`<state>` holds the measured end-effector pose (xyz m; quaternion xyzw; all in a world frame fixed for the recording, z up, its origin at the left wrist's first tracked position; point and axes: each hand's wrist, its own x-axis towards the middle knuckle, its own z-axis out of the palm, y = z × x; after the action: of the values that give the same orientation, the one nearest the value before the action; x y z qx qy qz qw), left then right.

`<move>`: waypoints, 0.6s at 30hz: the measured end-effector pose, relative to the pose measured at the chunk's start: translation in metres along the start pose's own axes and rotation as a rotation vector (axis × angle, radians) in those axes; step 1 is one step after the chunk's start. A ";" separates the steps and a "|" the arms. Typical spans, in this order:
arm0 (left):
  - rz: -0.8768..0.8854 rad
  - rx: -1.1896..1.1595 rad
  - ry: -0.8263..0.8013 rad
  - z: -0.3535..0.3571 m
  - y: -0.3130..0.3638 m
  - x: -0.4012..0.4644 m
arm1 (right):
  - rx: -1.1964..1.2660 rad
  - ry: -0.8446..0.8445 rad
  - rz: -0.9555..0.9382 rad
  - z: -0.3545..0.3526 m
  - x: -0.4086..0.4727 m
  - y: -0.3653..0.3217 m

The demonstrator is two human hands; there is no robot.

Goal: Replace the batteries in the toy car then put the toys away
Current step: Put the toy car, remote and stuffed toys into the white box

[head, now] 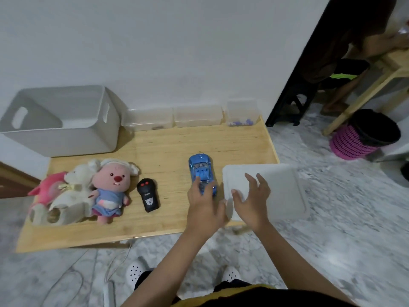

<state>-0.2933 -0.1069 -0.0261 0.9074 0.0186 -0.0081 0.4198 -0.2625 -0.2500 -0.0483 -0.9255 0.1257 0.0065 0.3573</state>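
On the wooden surface, at about three o'clock, we have barely begun: our left hand reaches onto the blue toy car, right hand spread open, plush toys and remote not yet binned.

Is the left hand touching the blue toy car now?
Touching. In the head view the left hand lies over the near end of the blue toy car, fingertips on its roof.

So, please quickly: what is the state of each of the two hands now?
Left hand: open, fingers reaching onto the small blue toy car, not yet gripping it.
Right hand: open, fingers spread above the flat white plastic lid, holding nothing.
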 end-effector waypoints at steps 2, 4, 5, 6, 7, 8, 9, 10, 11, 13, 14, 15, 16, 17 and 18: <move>0.005 -0.047 0.073 -0.042 -0.020 0.006 | 0.077 -0.005 -0.081 0.026 -0.008 -0.047; 0.004 -0.047 0.131 -0.087 -0.045 0.012 | 0.117 -0.005 -0.163 0.056 -0.018 -0.093; 0.003 -0.041 0.158 -0.110 -0.058 0.015 | 0.141 -0.012 -0.195 0.072 -0.023 -0.116; -0.002 -0.034 0.184 -0.131 -0.071 0.019 | 0.169 -0.024 -0.213 0.087 -0.029 -0.137; -0.012 -0.026 0.205 -0.152 -0.085 0.022 | 0.181 -0.039 -0.224 0.103 -0.033 -0.157; -0.025 -0.013 0.219 -0.171 -0.099 0.025 | 0.172 -0.053 -0.232 0.117 -0.037 -0.176; -0.041 0.004 0.227 -0.189 -0.113 0.027 | 0.156 -0.071 -0.235 0.132 -0.041 -0.191; -0.056 0.025 0.235 -0.205 -0.126 0.029 | 0.152 -0.091 -0.236 0.145 -0.045 -0.205; -0.069 0.046 0.247 -0.221 -0.138 0.031 | 0.160 -0.107 -0.239 0.157 -0.049 -0.217; -0.111 0.094 0.280 -0.248 -0.162 0.036 | 0.165 -0.121 -0.258 0.179 -0.055 -0.236; -0.148 0.127 0.285 -0.260 -0.173 0.038 | 0.143 -0.136 -0.263 0.189 -0.057 -0.241; -0.195 0.165 0.264 -0.270 -0.184 0.041 | 0.110 -0.164 -0.252 0.197 -0.059 -0.246; -0.244 0.196 0.216 -0.279 -0.193 0.044 | 0.074 -0.202 -0.225 0.204 -0.060 -0.251; -0.290 0.209 0.145 -0.286 -0.201 0.047 | 0.032 -0.232 -0.207 0.210 -0.060 -0.254; -0.329 0.208 0.059 -0.292 -0.208 0.050 | -0.015 -0.246 -0.211 0.215 -0.059 -0.256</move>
<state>-0.2519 0.2511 0.0029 0.9303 0.1781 -0.0522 0.3162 -0.2425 0.0885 -0.0336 -0.9283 -0.0167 0.0831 0.3620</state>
